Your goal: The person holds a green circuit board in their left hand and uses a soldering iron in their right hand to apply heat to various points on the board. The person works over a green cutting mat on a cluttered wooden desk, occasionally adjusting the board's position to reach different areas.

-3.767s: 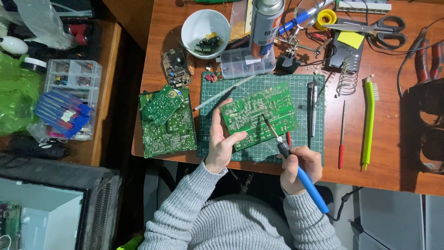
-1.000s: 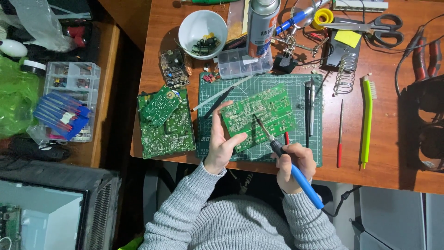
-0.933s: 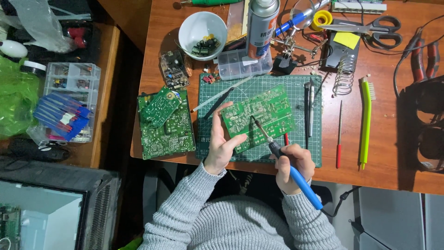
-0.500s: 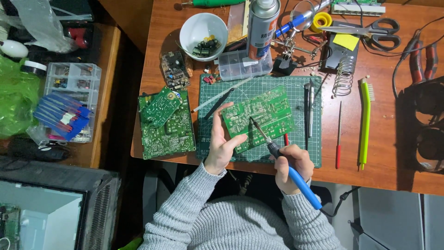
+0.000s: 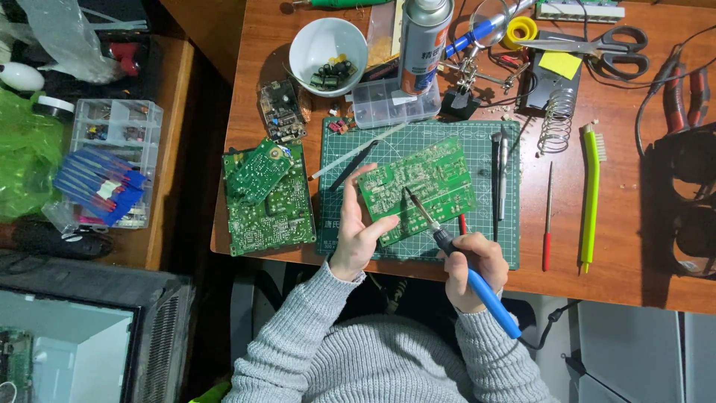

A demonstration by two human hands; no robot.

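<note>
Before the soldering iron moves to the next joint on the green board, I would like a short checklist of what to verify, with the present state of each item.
1. Left hand steadies the circuit board at its left edge: ok.
2. Right hand grips the soldering iron by the blue handle, away from the metal: ok.
3. Iron tip rests on the board's solder side: ok; the exact joint cannot tell.
4. Left fingers stay apart from the tip: ok.
5. Board lies over the green cutting mat, not bare wood: ok.
6. Solder wire ready in a hand: not ok, both hands are occupied.
</note>
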